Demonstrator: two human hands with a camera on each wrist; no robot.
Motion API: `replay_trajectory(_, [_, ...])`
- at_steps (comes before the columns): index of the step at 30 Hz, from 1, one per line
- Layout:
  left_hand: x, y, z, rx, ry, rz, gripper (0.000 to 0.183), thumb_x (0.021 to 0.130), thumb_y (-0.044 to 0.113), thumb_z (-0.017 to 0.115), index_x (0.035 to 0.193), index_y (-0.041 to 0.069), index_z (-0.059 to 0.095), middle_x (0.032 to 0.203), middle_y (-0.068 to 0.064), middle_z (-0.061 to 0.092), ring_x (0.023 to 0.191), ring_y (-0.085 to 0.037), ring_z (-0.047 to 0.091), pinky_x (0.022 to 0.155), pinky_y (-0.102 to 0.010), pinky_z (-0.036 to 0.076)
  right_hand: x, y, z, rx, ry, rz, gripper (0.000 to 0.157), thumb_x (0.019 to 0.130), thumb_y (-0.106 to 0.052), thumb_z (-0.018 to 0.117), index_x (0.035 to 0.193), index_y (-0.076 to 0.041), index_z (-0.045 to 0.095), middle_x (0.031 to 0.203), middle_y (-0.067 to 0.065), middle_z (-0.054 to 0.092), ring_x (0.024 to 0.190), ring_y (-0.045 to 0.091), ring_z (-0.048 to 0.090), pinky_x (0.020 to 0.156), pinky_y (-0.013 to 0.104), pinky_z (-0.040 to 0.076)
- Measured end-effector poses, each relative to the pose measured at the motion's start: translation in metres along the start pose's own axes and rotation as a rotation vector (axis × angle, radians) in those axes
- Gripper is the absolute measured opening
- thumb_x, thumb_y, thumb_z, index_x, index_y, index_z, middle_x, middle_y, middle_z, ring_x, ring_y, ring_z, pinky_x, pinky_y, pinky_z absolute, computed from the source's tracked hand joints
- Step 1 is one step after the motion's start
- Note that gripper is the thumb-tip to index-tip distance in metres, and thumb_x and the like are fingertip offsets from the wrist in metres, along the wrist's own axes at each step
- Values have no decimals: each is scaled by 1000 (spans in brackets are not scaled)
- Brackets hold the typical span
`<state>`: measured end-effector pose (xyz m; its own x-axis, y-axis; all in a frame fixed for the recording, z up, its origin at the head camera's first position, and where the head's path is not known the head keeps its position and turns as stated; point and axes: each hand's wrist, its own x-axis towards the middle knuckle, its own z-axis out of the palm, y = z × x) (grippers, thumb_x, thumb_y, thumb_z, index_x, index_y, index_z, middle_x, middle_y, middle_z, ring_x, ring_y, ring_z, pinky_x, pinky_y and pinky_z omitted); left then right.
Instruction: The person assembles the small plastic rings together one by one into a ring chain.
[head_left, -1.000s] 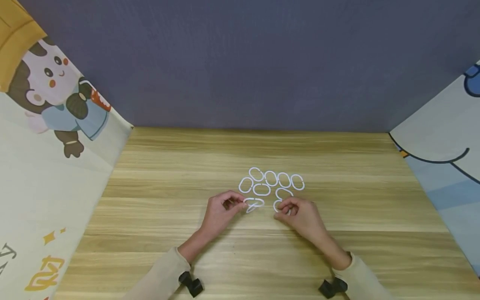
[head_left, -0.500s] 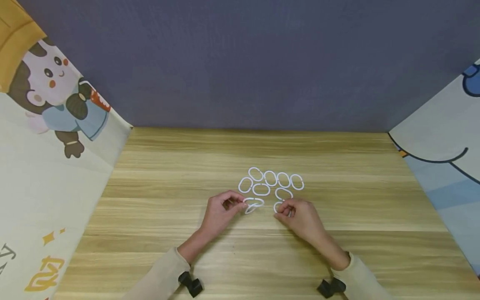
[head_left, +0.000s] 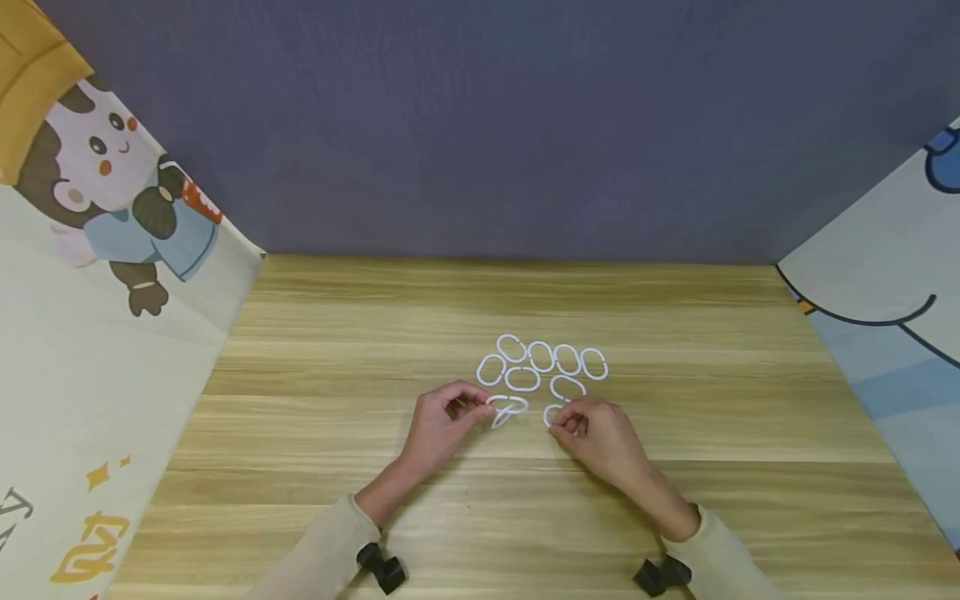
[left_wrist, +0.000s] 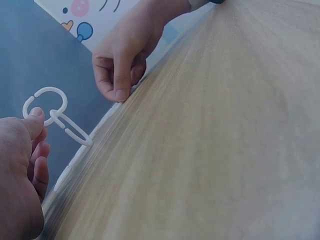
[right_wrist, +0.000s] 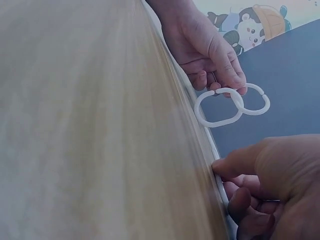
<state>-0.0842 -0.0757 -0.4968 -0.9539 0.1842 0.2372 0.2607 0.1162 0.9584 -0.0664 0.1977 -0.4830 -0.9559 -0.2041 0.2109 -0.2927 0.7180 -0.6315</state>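
Note:
In the head view, my left hand (head_left: 448,421) pinches a white oval plastic chain link (head_left: 525,406) between thumb and forefinger, above the table. A second white link (left_wrist: 82,142) is hooked through it and hangs down toward the wood, as the left wrist view shows. Each of these links has a small gap in its loop. My right hand (head_left: 606,435) is low at the tabletop, its thumb and forefinger pinching the edge of another white link (head_left: 547,414) that lies flat. The fingers cover most of that link.
Several more white links (head_left: 522,380) lie loose and flat just beyond the hands, close together on the wooden table (head_left: 465,525). A dark blue panel (head_left: 495,133) stands behind, and cartoon-printed panels (head_left: 172,333) flank the left and right sides.
The link at my right hand has shifted slightly left, and the right fingertips now meet at its edge. The link hanging from my left hand swings a little; the left hand stays put.

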Motion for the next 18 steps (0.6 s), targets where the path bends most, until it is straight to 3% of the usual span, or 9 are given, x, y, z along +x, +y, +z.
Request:
replay_trajectory(8, [0, -2, 1, -8, -1, 10, 13, 91, 4, 90, 101, 2, 81, 91, -11, 79, 76, -7, 63, 68, -20, 53, -1, 3, 4, 5, 28, -64, 23, 83, -1, 93, 81, -17, 76, 75, -12, 63, 64, -4, 51, 57, 22, 47])
replay_trajectory(18, [0, 0, 0, 7, -2, 10, 14, 91, 4, 90, 102, 2, 81, 92, -10, 79, 77, -8, 64, 69, -20, 54, -2, 2, 5, 46, 38, -23, 20, 91, 1, 88, 87, -14, 75, 78, -8, 60, 69, 1, 53, 61, 24, 49])
